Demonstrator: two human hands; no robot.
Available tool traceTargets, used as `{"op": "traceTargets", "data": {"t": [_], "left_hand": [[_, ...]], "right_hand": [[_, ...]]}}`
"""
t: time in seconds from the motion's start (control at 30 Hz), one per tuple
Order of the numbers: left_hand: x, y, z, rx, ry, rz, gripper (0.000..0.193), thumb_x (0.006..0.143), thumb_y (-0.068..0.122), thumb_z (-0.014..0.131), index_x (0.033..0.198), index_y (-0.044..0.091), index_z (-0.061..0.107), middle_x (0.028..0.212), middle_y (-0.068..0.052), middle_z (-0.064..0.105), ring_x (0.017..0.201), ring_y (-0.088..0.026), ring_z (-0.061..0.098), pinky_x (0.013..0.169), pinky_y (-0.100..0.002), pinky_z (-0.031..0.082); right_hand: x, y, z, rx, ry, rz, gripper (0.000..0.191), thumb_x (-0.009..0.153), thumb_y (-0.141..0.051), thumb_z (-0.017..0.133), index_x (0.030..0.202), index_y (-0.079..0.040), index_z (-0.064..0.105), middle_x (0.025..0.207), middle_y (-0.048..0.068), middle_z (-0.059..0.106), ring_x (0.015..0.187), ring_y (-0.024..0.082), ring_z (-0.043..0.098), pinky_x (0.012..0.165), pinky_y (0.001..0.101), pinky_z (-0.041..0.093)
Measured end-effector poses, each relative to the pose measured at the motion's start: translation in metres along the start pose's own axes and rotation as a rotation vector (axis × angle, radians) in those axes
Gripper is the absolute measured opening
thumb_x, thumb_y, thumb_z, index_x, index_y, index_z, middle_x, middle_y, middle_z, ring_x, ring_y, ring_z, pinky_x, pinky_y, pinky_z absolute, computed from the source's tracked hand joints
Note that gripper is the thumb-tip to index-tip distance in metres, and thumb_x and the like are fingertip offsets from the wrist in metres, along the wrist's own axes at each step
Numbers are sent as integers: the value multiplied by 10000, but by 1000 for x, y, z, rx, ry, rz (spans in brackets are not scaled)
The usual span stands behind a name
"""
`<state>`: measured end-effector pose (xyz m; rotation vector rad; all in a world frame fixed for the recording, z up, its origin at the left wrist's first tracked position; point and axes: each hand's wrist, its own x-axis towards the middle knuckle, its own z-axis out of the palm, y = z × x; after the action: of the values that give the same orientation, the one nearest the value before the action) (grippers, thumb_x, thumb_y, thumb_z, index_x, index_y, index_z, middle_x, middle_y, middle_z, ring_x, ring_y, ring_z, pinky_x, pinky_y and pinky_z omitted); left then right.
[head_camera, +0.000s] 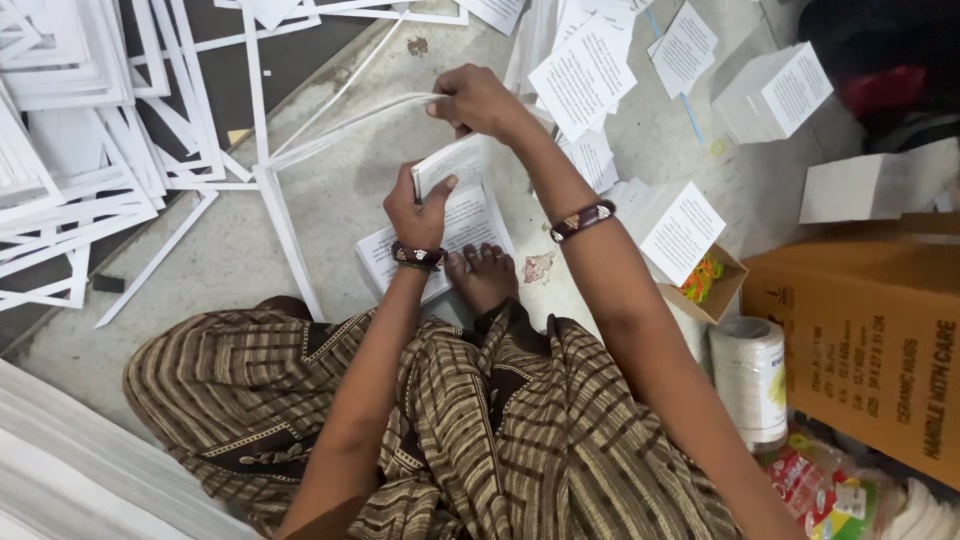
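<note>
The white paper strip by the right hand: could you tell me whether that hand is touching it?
Touching. The head view shows the right hand pinching the end of the white paper strip between its fingertips.

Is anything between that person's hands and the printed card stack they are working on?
Nothing visible. The left hand already grips the stack of white printed cards by its lower edge, and the right hand sits at its top, pinching a white paper strip that trails off to the left across the floor.
</note>
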<state>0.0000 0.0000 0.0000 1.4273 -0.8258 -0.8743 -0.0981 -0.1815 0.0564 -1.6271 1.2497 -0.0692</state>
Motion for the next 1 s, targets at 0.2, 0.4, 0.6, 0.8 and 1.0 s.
{"op": "traceTargets", "data": {"t": [0.2,0.4,0.6,0.8,1.0], "left_hand": [[22,-46,7,-99,32,-48,361,853,125,814,1156,-6,666,1019,-83,774,917,-127,714,838,-299,575],[24,-49,3,-177,7,-159,393,959,263,759,1227,-5,652,1129,-125,757,1017,-133,694,912,-317,566],[36,-47,6,60,-52,-74,477,946,406,727,1126,-13,587,989,-178,785,914,-252,791,792,-372,612],[64,-48,9,300,-153,0,543,937,466,720,1113,-37,620,875,-201,771,816,-311,765,718,-410,593],[154,4,-94,394,-673,-527,572,922,593,669,1089,50,741,951,-107,779,812,-206,747,701,-356,564]], "right_hand": [[-4,-11,3,320,132,-15,405,922,-372,737,980,28,751,846,81,740,769,147,730,704,300,620],[-59,30,52,413,336,74,664,1041,-579,466,1346,-4,596,1295,93,650,1232,195,594,1055,303,409],[-77,66,91,433,500,-117,507,1102,-472,405,1193,-13,602,1065,135,686,1005,172,582,946,325,484],[-68,75,104,339,657,-109,479,1129,-445,362,1165,-32,602,958,151,710,890,182,618,880,322,504],[-59,76,112,239,612,5,453,1096,-442,354,1108,-63,603,643,96,659,553,201,686,580,364,537]]}}
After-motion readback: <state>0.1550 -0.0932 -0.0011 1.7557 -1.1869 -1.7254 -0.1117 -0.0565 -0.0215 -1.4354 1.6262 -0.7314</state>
